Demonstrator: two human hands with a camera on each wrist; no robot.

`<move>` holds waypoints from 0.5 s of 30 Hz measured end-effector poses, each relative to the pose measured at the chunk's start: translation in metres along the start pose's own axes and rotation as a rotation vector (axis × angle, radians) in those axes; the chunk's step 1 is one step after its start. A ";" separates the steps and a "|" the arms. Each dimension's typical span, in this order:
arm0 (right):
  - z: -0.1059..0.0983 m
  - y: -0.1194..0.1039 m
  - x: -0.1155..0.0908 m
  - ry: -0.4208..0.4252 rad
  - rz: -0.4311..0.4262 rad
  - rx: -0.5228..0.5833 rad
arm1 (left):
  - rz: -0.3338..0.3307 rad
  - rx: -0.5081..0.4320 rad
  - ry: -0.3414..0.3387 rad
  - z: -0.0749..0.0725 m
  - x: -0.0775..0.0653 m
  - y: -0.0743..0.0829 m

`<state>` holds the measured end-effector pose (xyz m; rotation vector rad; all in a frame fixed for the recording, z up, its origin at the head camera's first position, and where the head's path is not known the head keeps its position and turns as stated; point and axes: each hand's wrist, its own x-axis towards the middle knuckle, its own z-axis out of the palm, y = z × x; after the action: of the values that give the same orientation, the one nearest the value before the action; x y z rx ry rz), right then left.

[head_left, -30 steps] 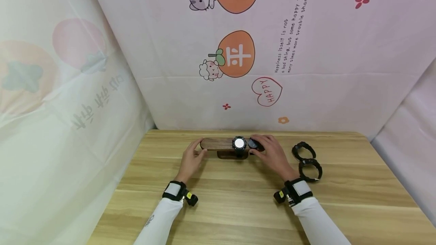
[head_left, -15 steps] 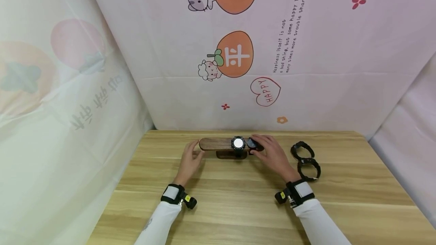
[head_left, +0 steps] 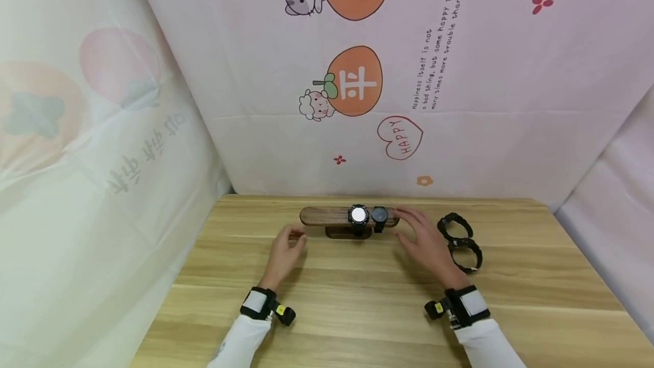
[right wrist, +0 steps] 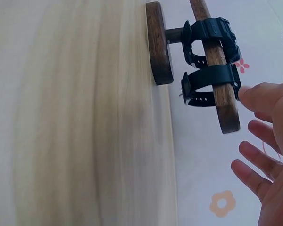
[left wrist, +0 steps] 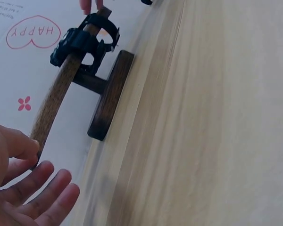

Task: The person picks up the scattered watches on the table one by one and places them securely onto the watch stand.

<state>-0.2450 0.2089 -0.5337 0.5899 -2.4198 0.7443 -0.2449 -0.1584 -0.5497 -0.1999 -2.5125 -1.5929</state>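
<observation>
A dark wooden watch stand (head_left: 324,216), with a long bar on a short post and base, stands at the back of the table. Looped round its bar are two black watches: one with a bright white face (head_left: 359,214) near the middle, and a dark-faced watch (head_left: 380,215) to its right. My right hand (head_left: 426,243) is just off the bar's right end, fingers spread and holding nothing. Just below the bar's left end is my left hand (head_left: 283,254), its fingers loosely bent and holding nothing. In the right wrist view the dark-faced watch's strap (right wrist: 210,77) hangs below the bar.
Two more black watches, one (head_left: 456,226) behind the other (head_left: 466,254), lie with closed straps to the right of the stand, by my right hand. A white printed cloth (head_left: 276,152) hangs behind the wooden table (head_left: 347,300).
My right hand has let go of the dark-faced watch and moved right, uncovering it on the bar. My left hand has drawn back from the bar's left end toward me.
</observation>
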 end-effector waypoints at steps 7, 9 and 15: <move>-0.015 0.001 -0.017 0.052 0.020 -0.021 | 0.042 -0.036 -0.089 0.007 -0.010 0.000; -0.020 0.001 -0.021 0.054 0.027 -0.024 | 0.056 -0.060 -0.109 0.010 -0.011 0.000; -0.037 0.002 -0.037 0.089 0.057 -0.064 | 0.077 -0.146 -0.176 0.017 -0.016 0.005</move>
<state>-0.2048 0.2423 -0.5312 0.4552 -2.3766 0.6988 -0.2294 -0.1411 -0.5563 -0.4686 -2.4789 -1.8002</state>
